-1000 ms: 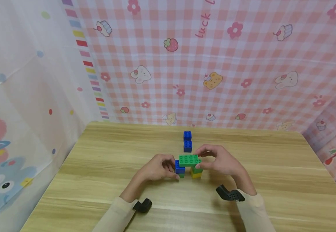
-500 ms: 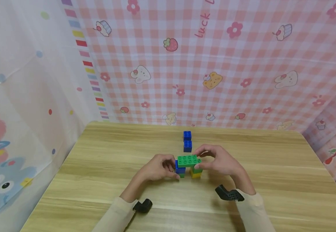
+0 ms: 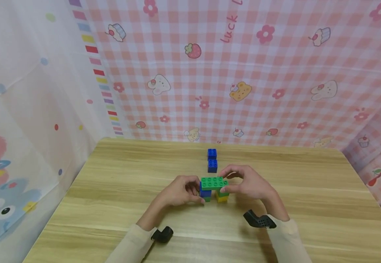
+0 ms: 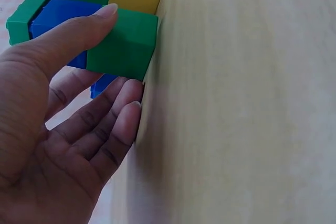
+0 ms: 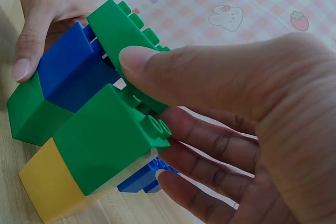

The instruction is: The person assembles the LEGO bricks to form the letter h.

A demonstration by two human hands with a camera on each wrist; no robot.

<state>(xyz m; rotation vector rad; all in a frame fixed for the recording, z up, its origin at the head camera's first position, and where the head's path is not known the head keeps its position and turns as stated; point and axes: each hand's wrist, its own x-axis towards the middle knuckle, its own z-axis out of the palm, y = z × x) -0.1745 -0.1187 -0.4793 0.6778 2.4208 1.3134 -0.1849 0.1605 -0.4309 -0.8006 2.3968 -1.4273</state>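
Observation:
Between both hands stand two short stacks of toy building bricks. My left hand holds the left stack, a blue brick on a green one, thumb on its near side. A long green brick lies across the tops, bridging the gap. My right hand pinches that long brick near its right end, the thumb on its near side. Under this end is the right stack, a green brick on a yellow brick. In the right wrist view, studs show in a narrow gap beneath the long brick.
Two blue bricks stand one behind the other, beyond the stacks on the wooden table. A pink checked cloth hangs at the table's back edge, and a pale cloth hangs on the left.
The long green brick has shifted slightly left, so it now covers more of the left stack's blue brick. My left hand has edged slightly right; both hands keep their holds.

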